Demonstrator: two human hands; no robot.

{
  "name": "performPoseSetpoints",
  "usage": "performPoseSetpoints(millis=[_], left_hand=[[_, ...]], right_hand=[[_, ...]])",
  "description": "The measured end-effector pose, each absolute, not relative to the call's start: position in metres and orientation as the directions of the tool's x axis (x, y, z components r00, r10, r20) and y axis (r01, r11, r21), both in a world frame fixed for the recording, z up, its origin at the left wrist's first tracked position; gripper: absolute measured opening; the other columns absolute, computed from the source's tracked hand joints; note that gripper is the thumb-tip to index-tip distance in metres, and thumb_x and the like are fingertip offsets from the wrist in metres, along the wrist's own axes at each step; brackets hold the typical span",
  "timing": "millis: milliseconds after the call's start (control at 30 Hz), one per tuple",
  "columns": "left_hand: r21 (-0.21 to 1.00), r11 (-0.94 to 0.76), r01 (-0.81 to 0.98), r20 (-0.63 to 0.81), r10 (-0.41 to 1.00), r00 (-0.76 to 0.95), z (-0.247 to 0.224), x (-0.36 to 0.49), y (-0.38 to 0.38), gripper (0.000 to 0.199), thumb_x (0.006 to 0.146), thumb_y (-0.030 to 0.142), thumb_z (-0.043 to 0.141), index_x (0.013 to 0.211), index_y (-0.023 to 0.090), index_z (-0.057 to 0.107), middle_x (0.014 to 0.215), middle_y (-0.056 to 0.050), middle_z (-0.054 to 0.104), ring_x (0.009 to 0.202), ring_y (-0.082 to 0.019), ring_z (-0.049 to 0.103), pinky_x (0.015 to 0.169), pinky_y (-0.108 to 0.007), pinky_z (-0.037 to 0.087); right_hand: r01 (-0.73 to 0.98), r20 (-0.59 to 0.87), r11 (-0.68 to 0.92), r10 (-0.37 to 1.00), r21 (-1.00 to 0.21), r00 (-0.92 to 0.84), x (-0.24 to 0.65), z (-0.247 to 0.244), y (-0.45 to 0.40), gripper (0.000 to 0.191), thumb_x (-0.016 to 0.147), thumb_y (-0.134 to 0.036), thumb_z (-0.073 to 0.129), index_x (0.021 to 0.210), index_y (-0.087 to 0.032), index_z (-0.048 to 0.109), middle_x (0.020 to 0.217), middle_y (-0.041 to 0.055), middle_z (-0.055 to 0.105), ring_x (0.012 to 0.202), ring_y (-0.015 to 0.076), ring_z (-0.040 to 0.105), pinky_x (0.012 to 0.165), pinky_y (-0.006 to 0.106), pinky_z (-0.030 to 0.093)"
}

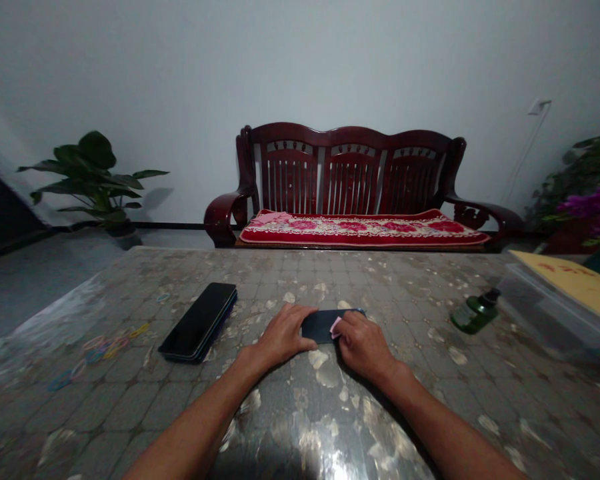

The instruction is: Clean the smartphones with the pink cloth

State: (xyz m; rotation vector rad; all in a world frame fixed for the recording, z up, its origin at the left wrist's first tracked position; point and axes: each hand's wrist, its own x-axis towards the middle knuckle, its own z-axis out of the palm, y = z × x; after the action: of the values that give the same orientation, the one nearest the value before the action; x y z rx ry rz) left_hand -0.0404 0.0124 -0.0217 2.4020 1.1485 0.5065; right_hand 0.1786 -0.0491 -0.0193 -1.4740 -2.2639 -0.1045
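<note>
A dark phone (317, 327) lies flat and crosswise on the table in front of me. My left hand (283, 332) grips its left end, thumb on the near edge and fingers at the far edge. Pinched in my right hand (363, 343) is a small pink cloth (335, 327), touching the phone's upper surface. That hand covers much of the phone's right part. To the left lies a stack of dark phones (200, 321), the top one with its black screen up.
Colourful rubber bands (105, 347) are scattered at the left. A green bottle (474, 313) lies tilted at the right, beside a clear plastic box (545, 313) with a yellow sheet (573, 277) on top. A wooden bench (350, 170) stands beyond the patterned table (275, 427).
</note>
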Motion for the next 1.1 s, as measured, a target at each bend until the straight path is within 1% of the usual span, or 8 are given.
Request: performPoseSetpoints(millis=[133, 233, 333, 567, 700, 833, 933, 1100], left_hand=[[0.523, -0.573, 0.631, 0.13, 0.785, 0.605, -0.019, -0.04, 0.013, 0.075, 0.068, 0.034, 0.089, 0.135, 0.017, 0.06, 0.129, -0.012, 0.067, 0.12, -0.031, 0.058, 0.106, -0.042, 0.044], [0.529, -0.582, 0.617, 0.135, 0.776, 0.616, -0.018, -0.041, 0.013, 0.075, 0.07, 0.033, 0.088, 0.137, 0.018, 0.058, 0.13, -0.012, 0.067, 0.12, -0.031, 0.058, 0.106, -0.043, 0.043], [0.537, -0.581, 0.611, 0.138, 0.776, 0.616, -0.019, -0.043, 0.013, 0.075, 0.071, 0.031, 0.087, 0.138, 0.02, 0.057, 0.131, -0.011, 0.066, 0.121, -0.031, 0.057, 0.107, -0.043, 0.043], [0.542, -0.558, 0.628, 0.104, 0.787, 0.608, -0.016, -0.043, 0.012, 0.076, 0.07, 0.029, 0.087, 0.139, 0.021, 0.056, 0.135, -0.011, 0.064, 0.124, -0.031, 0.055, 0.107, -0.044, 0.043], [0.54, -0.553, 0.634, 0.1, 0.79, 0.605, -0.015, -0.042, 0.012, 0.077, 0.069, 0.029, 0.087, 0.139, 0.021, 0.056, 0.135, -0.011, 0.064, 0.123, -0.031, 0.055, 0.108, -0.044, 0.042], [0.538, -0.566, 0.625, 0.107, 0.781, 0.615, -0.018, -0.041, 0.013, 0.073, 0.071, 0.03, 0.086, 0.138, 0.021, 0.057, 0.134, -0.011, 0.065, 0.122, -0.031, 0.057, 0.108, -0.044, 0.042], [0.532, -0.562, 0.633, 0.11, 0.787, 0.607, -0.019, -0.043, 0.013, 0.073, 0.071, 0.029, 0.085, 0.138, 0.021, 0.057, 0.133, -0.011, 0.065, 0.122, -0.031, 0.057, 0.107, -0.044, 0.043], [0.533, -0.553, 0.641, 0.098, 0.793, 0.602, -0.017, -0.043, 0.011, 0.076, 0.07, 0.028, 0.086, 0.14, 0.02, 0.056, 0.135, -0.011, 0.064, 0.124, -0.031, 0.055, 0.109, -0.044, 0.042]], right_hand=[[0.792, 0.432, 0.586, 0.767, -0.17, -0.475, 0.168, -0.023, -0.05, 0.026, 0.082, -0.005, 0.057, 0.098, -0.019, 0.071, 0.09, 0.0057, 0.067, 0.084, 0.0197, 0.055, 0.073, 0.028, 0.038], [0.763, 0.42, 0.623, 0.747, -0.172, -0.515, 0.164, -0.022, -0.05, 0.025, 0.086, -0.006, 0.055, 0.1, -0.02, 0.071, 0.091, 0.005, 0.067, 0.083, 0.0191, 0.054, 0.072, 0.029, 0.037], [0.801, 0.375, 0.577, 0.786, -0.162, -0.491, 0.168, -0.019, -0.049, 0.021, 0.083, -0.006, 0.057, 0.092, -0.021, 0.07, 0.09, 0.0047, 0.067, 0.084, 0.0193, 0.054, 0.073, 0.029, 0.037], [0.929, 0.316, 0.34, 0.906, -0.148, -0.282, 0.189, -0.01, -0.046, 0.021, 0.08, -0.006, 0.056, 0.086, -0.019, 0.071, 0.087, 0.0063, 0.067, 0.083, 0.0199, 0.058, 0.074, 0.029, 0.038], [0.871, 0.37, 0.464, 0.847, -0.161, -0.383, 0.183, -0.016, -0.046, 0.025, 0.084, -0.004, 0.055, 0.096, -0.019, 0.071, 0.094, 0.0071, 0.069, 0.089, 0.0209, 0.058, 0.078, 0.029, 0.04], [0.808, 0.405, 0.574, 0.776, -0.134, -0.484, 0.171, -0.021, -0.048, 0.021, 0.092, -0.01, 0.055, 0.1, -0.02, 0.072, 0.095, 0.0065, 0.069, 0.086, 0.0204, 0.056, 0.075, 0.03, 0.039], [0.833, 0.372, 0.539, 0.804, -0.124, -0.464, 0.172, -0.019, -0.048, 0.019, 0.088, -0.009, 0.058, 0.093, -0.02, 0.072, 0.09, 0.0056, 0.068, 0.085, 0.0207, 0.056, 0.074, 0.03, 0.038], [0.923, 0.334, 0.35, 0.899, -0.158, -0.283, 0.19, -0.016, -0.044, 0.023, 0.081, -0.005, 0.057, 0.091, -0.02, 0.072, 0.09, 0.0057, 0.067, 0.087, 0.0206, 0.058, 0.075, 0.029, 0.039]])
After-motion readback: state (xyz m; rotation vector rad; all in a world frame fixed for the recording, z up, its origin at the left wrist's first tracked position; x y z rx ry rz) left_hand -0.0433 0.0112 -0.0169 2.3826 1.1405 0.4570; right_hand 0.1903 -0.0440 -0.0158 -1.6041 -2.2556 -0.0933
